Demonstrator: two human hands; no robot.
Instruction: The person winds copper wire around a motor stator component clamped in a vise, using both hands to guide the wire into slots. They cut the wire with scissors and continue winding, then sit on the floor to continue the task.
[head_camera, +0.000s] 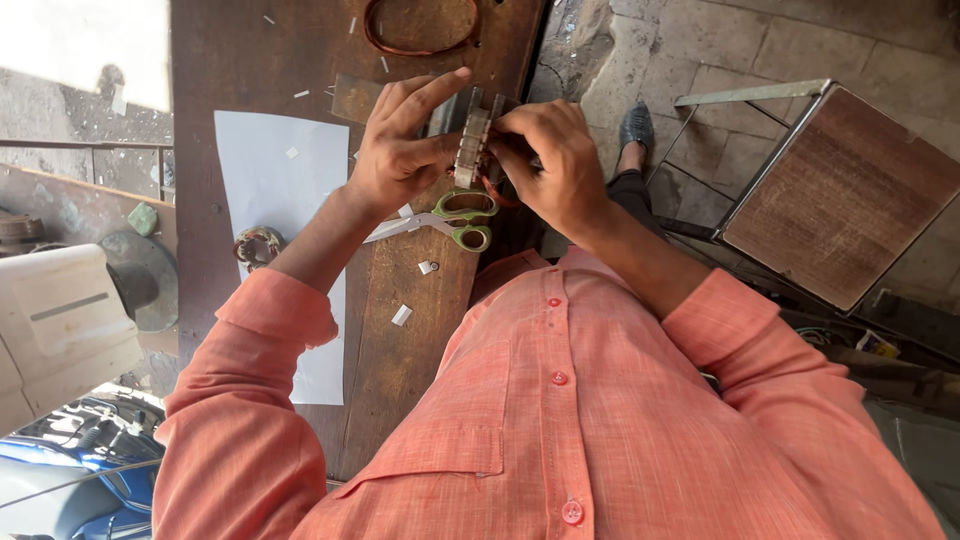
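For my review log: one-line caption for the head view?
Both hands, left hand and right hand, grip a slotted metal core above green-handled scissors.

Dark, worn wooden workbench (420, 330): matt, scratched grain. Ribbed grey metal motor core (472, 140): dull, pale paper strips in slots. Green-handled scissors (455, 220): glossy plastic grips, bright steel blades. White paper sheet (275, 170): smooth, matt. Copper wire loop (420, 30): reddish sheen. Orange shirt (560, 430): coarse woven cloth.
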